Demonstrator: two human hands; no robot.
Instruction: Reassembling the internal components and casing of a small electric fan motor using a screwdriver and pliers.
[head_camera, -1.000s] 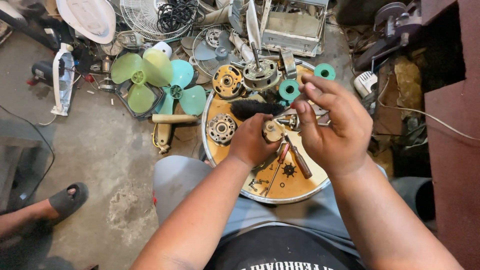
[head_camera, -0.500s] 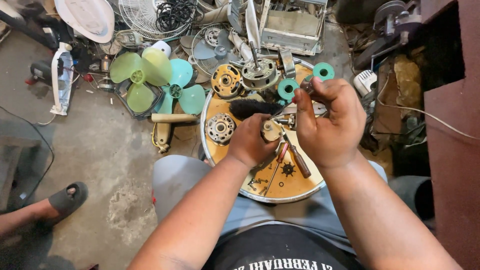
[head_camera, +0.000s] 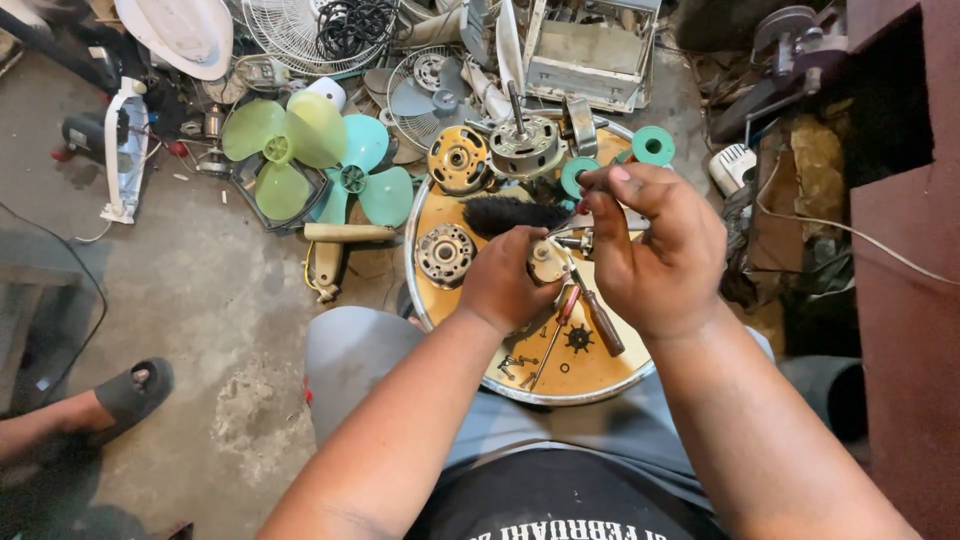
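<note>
Round yellow tray (head_camera: 600, 375) on lap: screwdriver (head_camera: 600, 318), small black gear (head_camera: 578, 338) | left hand (head_camera: 505, 285) closed around small round metal part (head_camera: 547, 262), mid-tray | right hand (head_camera: 655, 250) fingertips pinched together above it; contents not discernible | black brush (head_camera: 510, 213), motor (head_camera: 523, 145), green fan blades (head_camera: 285, 145) beyond.

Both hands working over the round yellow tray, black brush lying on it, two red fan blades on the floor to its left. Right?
Not quite: the head view shows the fan blades are green and teal, not red. The rest holds: the left hand and right hand work over the round yellow tray, with the black brush lying on it.
</note>
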